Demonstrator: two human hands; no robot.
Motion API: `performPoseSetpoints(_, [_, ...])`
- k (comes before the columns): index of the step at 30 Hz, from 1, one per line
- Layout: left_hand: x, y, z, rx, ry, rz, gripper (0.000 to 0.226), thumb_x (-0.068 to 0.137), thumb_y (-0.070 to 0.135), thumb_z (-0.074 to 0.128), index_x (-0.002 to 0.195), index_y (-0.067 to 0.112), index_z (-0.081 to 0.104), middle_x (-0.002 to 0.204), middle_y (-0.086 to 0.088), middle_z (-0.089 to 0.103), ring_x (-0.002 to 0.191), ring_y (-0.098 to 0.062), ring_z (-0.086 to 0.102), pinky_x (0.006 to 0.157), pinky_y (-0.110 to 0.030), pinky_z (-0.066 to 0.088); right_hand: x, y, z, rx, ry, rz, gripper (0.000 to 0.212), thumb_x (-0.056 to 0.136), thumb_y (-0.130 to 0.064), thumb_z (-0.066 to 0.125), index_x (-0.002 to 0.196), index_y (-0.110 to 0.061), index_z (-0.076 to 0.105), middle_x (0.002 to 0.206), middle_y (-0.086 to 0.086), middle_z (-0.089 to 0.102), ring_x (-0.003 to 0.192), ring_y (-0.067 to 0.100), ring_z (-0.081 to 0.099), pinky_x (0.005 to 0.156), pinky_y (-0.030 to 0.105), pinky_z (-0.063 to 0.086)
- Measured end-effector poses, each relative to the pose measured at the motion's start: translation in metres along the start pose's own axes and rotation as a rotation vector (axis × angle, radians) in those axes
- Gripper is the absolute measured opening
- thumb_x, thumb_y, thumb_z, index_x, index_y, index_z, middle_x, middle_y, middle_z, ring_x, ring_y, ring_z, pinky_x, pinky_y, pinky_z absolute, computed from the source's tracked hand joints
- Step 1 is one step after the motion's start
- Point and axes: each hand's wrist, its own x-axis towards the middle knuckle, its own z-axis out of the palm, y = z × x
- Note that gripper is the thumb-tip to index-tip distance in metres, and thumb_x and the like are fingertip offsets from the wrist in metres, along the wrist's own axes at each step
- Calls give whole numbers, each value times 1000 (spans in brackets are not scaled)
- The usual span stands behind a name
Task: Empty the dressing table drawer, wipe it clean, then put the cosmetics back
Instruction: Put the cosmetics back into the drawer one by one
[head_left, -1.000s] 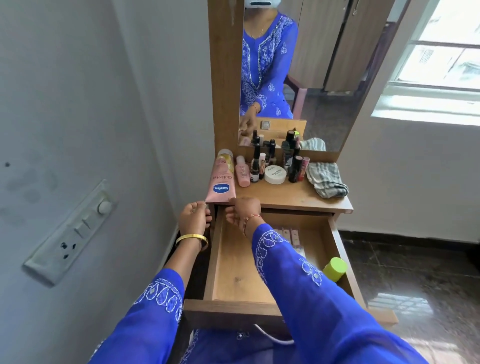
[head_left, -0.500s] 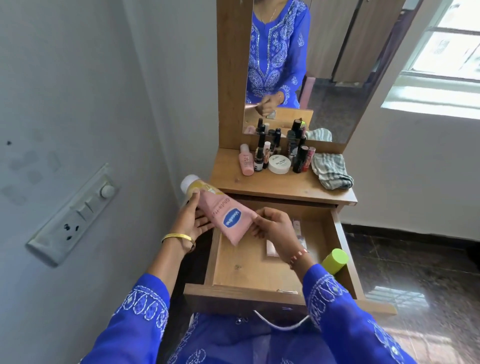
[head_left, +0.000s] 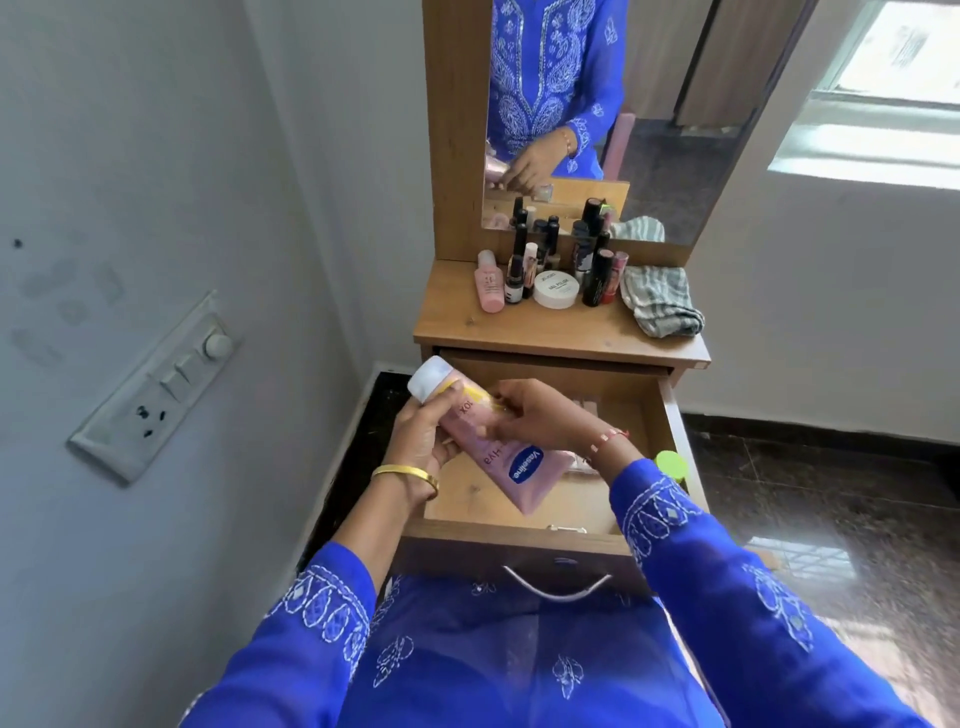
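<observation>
The left hand (head_left: 422, 436) is wrapped around the upper part of the pink Vaseline tube (head_left: 498, 451), just below its white cap (head_left: 430, 378); the right hand (head_left: 540, 415) lies across the tube's top face, fingers closed on it near the yellow band; the tube slants between the two hands, cap up and to the left, flat crimped end down and to the right, held above the open drawer (head_left: 571, 506); a green-capped item (head_left: 671, 464) sits at the drawer's right wall, partly hidden by the right sleeve; on the dressing table top (head_left: 519, 332) stand small bottles and a white jar (head_left: 557, 291), with a striped cloth (head_left: 661, 301) at the right.
</observation>
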Motion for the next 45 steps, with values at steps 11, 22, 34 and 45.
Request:
performPoseSetpoints(11, [-6,-24,-10,1010,-19,197,32,92,18,50,123,16,56,122,-5,61,103,-12,55,86,-22,41,-12,47,28,-324,-218,158,50,80,-15,68,127,-10,53,122,9,62,107,24,59,91,30,48])
performPoseSetpoints(22, [-9,-38,-5,1658,-283,100,32,94,18,43,120,15,60,124,-6,61,113,-23,56,96,-32,45,-5,58,56,-149,-185,199,43,77,-20,74,115,-8,59,113,12,64,99,25,60,82,28,47])
performPoseSetpoints(34, [4,-37,3,1802,-335,20,33,85,-1,53,114,13,64,120,-3,64,108,-20,60,91,-27,46,-27,85,49,-275,-36,230,35,84,-2,57,115,-12,65,120,8,65,109,23,59,89,26,45])
performPoseSetpoints(45, [10,-31,8,1724,-383,-57,48,88,-3,39,132,12,48,140,-6,47,128,-22,45,105,-30,37,-22,81,48,-301,8,266,33,87,-12,54,119,-12,62,121,9,64,109,24,60,93,30,47])
